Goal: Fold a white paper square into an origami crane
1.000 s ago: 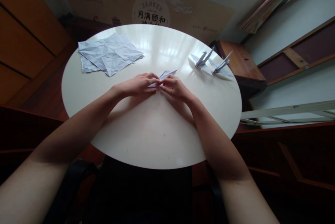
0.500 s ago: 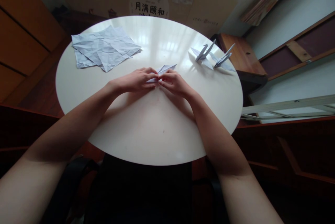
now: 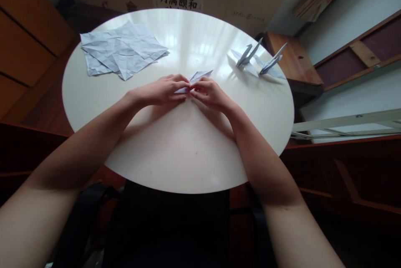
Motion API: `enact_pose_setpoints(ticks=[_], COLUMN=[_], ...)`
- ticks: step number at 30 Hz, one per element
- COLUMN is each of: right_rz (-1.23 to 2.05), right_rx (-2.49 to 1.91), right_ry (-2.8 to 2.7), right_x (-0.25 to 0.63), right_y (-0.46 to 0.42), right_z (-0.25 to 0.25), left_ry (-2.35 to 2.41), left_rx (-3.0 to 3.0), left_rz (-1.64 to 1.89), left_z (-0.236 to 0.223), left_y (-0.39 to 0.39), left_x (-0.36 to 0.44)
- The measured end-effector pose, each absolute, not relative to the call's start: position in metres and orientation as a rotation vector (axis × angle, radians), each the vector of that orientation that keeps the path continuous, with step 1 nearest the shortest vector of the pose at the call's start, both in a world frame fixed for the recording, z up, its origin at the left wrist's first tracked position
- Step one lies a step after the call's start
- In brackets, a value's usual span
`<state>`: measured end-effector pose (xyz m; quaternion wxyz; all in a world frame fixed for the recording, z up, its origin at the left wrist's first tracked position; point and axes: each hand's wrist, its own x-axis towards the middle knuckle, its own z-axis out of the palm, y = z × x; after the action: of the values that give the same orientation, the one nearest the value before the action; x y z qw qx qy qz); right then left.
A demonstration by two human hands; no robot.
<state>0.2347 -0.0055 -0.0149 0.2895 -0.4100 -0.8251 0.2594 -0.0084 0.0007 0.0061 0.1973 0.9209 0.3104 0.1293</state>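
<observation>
Near the middle of the white table (image 3: pixel 188 146), a small piece of folded paper (image 3: pixel 199 75) is held between both hands. My left hand (image 3: pixel 167 89) pinches its left part, fingers closed and bent over it. On the other side my right hand (image 3: pixel 209 93) grips it with thumb and fingertips, which meet those of the left hand. A pale pointed flap sticks out beyond the knuckles; the rest of the piece is mostly covered by the fingers.
Creased paper sheets (image 3: pixel 123 48) lie stacked at the table's back left. Two folded paper cranes, a nearer-left crane (image 3: pixel 247 59) and another crane (image 3: pixel 271 65), stand at the back right. A wooden cabinet (image 3: pixel 290 57) is beyond the right edge.
The whole view has shifted slightly, with the table sitting a little higher. Both hands keep their pinch on the folded paper, with barely any finger movement visible.
</observation>
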Motion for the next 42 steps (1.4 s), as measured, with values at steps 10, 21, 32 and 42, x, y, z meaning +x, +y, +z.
enact_pose_setpoints(ticks=[10,21,32,42], right_rz=[0.700,0.722,0.735,0.727], right_rx=[-1.068,-1.109,-1.124,-1.119], right_ry=[-2.226,-2.221,-2.210,-2.216], right_x=[0.2365,0.2348,0.2343,0.2345], right_y=[-0.0047,-0.0061,-0.0060,-0.0065], right_z=[-0.0150,-0.0130,-0.0123,-0.0114], left_ry=[0.885,0.879,0.858,0.861], left_rx=[2.562,2.541,2.544,2.561], left_rz=[0.347,0.363,0.379,0.375], left_z=[0.0076,0.0072,0.0063,0.0058], left_y=[0.0012,0.0002,0.0017,0.0021], left_x=[-0.0079,-0.0079,-0.0084,-0.0084])
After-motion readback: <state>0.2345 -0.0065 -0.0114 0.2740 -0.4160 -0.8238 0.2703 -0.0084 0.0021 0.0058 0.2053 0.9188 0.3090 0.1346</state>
